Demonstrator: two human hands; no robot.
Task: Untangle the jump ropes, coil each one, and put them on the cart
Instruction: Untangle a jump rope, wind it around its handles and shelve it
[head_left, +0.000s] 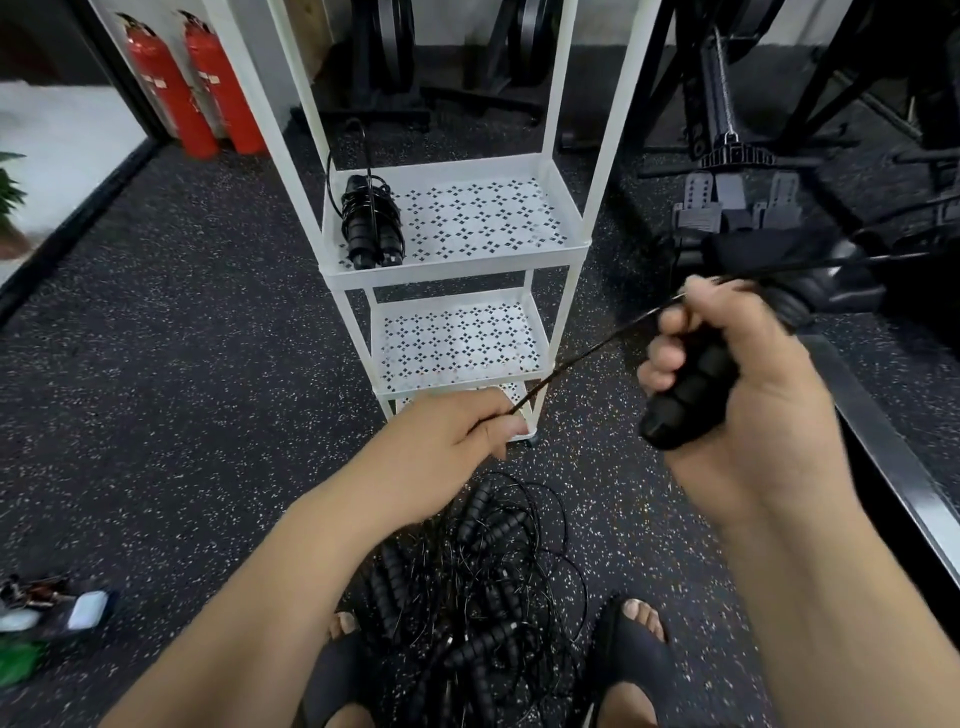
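My right hand (737, 384) grips the black ribbed handles (685, 400) of a jump rope. Its thin black cord (587, 356) runs taut down-left to my left hand (457, 431), which pinches it between thumb and fingers. Another stretch of cord leads off to the right from my right hand. On the floor between my feet lies a tangled pile of black jump ropes (483, 587) with several ribbed handles. A coiled jump rope (371, 218) lies at the left of the top shelf of the white cart (566, 244) in front of me.
The cart has two lower perforated shelves (457, 338). Two red fire extinguishers (197, 88) stand at the back left. Black gym machines (737, 171) crowd the right and back. Small items (47, 613) lie on the speckled floor at the lower left.
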